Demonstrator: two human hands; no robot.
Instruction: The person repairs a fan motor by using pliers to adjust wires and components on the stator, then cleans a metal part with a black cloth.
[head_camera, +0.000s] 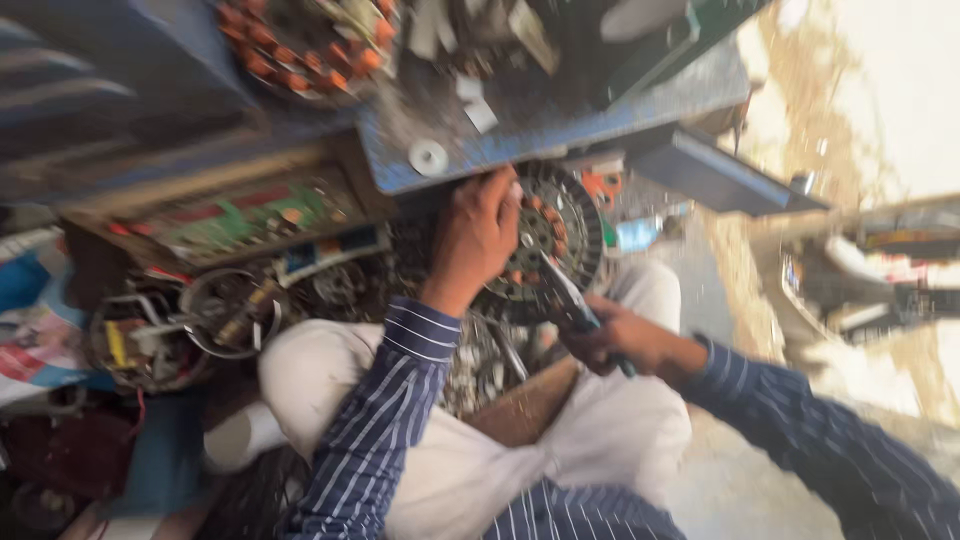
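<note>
Two hands work on one round motor stator (545, 240), a dark laminated ring with copper-coloured coils set around its inner hub, held up on edge just under the lip of the blue counter (560, 130) and above the person's lap. The left hand (478, 232) is clenched over the stator's upper left rim, fingers curled across the face, steadying it. The right hand (625, 340) is closed around the blue-handled pliers (570, 300), whose nose points up at the lower right of the ring, touching or nearly touching the windings; the blur hides the exact contact. By its look the stator is stiff and fairly heavy for its size, steel plates with wire packed in, so it should bear a firm hold on the outer rim, while the thin coil wire and insulation look easy to nick and the plate edges may be sharp. The rim seems the safest place to take it, well clear of the coils. Below sits the person's lap in pale trousers (470, 450), with striped sleeves on both arms. On the counter lie a washer (429, 157) and a second wound stator (305, 40). To the left a heap of wire and metal scrap (190, 320) spreads across the floor.
</note>
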